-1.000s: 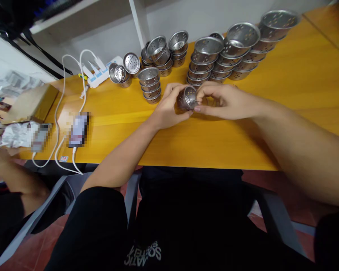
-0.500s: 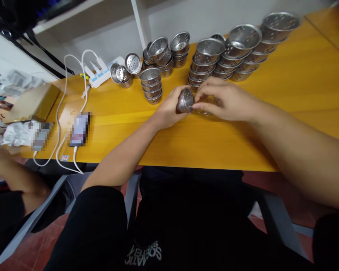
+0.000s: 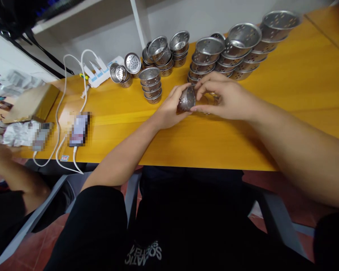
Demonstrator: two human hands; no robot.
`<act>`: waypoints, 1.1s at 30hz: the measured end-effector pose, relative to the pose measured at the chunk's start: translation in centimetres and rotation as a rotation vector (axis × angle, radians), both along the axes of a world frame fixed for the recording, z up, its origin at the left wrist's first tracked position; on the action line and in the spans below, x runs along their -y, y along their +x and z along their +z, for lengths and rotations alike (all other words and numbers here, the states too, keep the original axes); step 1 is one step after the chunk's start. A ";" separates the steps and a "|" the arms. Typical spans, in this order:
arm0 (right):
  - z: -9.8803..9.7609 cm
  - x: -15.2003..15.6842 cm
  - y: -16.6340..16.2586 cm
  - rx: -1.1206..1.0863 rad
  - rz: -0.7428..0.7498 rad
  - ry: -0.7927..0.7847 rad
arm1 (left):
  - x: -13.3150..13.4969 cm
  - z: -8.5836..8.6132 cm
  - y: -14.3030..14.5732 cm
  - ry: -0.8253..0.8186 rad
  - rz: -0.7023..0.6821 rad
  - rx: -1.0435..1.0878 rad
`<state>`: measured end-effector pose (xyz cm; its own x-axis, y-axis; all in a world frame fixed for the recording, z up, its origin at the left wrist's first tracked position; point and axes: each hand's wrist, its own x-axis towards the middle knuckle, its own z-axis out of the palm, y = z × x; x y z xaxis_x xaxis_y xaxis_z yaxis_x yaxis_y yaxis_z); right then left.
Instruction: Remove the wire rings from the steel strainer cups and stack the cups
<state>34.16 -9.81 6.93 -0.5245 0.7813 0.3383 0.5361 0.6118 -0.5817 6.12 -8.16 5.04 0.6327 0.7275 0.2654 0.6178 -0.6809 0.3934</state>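
While left hand (image 3: pixel 169 110) clasps perforated cup (image 3: pixel 187 99), right hand (image 3: pixel 224 95) arches beside it, half-curled, grip hard to tell.

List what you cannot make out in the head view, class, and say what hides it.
Head view:
- Perforated round silver metal cup: part of its side, covered by the left hand.
- Tall stack of perforated silver metal cups: part of its lower tiers, behind the right hand.
- Dark rectangular phone: screen content, hidden by pixelation.
- Black strapped bag: its top, cut off by the upper edge.
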 end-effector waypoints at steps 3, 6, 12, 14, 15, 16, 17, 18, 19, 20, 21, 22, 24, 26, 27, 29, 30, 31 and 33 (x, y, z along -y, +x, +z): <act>0.2 0.1 -0.1 0.009 0.007 -0.003 | 0.3 0.5 0.3 -0.008 0.012 -0.011; 0.3 0.1 -0.1 0.018 0.012 -0.002 | 0.7 1.1 0.5 -0.022 0.035 -0.030; -0.2 0.0 0.0 0.000 0.013 0.010 | 0.9 1.0 0.4 -0.021 0.031 -0.009; -0.7 -0.2 0.0 0.004 0.011 0.037 | 0.0 -0.2 0.1 -0.011 0.025 0.009; -1.0 -0.3 0.0 0.001 0.013 0.063 | -0.7 -1.1 -0.1 -0.002 0.015 0.030; -1.2 -0.5 -0.1 -0.008 0.015 0.095 | -1.5 -2.1 -0.3 0.006 0.000 0.057; -1.5 -0.6 -0.2 -0.025 0.014 0.128 | -2.5 -3.1 -0.6 0.018 -0.026 0.097; -1.6 -0.6 -0.2 -0.045 0.009 0.159 | -3.5 -4.2 -0.8 0.028 -0.063 0.142; -1.7 -0.6 -0.3 -0.068 -0.004 0.187 | -4.5 -5.2 -1.0 0.035 -0.094 0.176; -1.7 -0.6 -0.3 -0.090 -0.025 0.209 | -5.3 -6.1 -1.1 0.041 -0.114 0.200; -1.6 -0.6 -0.2 -0.109 -0.051 0.225 | -6.0 -6.7 -1.3 0.045 -0.127 0.213; -1.5 -0.6 -0.1 -0.127 -0.081 0.234 | -6.3 -7.1 -1.4 0.046 -0.132 0.218; -1.2 -0.8 0.6 -0.161 -0.127 0.238 | -6.2 -6.9 -1.7 0.050 -0.132 0.227; -1.0 -1.2 1.7 -0.176 -0.139 0.216 | -5.5 -5.7 -2.2 0.066 -0.125 0.250; -0.9 -1.5 2.3 -0.170 -0.134 0.201 | -5.1 -4.8 -2.5 0.088 -0.115 0.271; -1.1 -2.2 3.4 -0.116 -0.103 0.171 | -4.7 -2.8 -3.4 0.184 -0.071 0.349; -1.2 -2.5 3.8 -0.071 -0.078 0.152 | -4.9 -1.9 -4.0 0.262 -0.034 0.412; -1.4 -2.7 4.0 -0.019 -0.048 0.128 | -5.3 -1.1 -4.6 0.364 0.010 0.500; -1.8 -3.1 4.1 0.073 0.007 0.073 | -6.8 -0.2 -5.9 0.576 0.112 0.693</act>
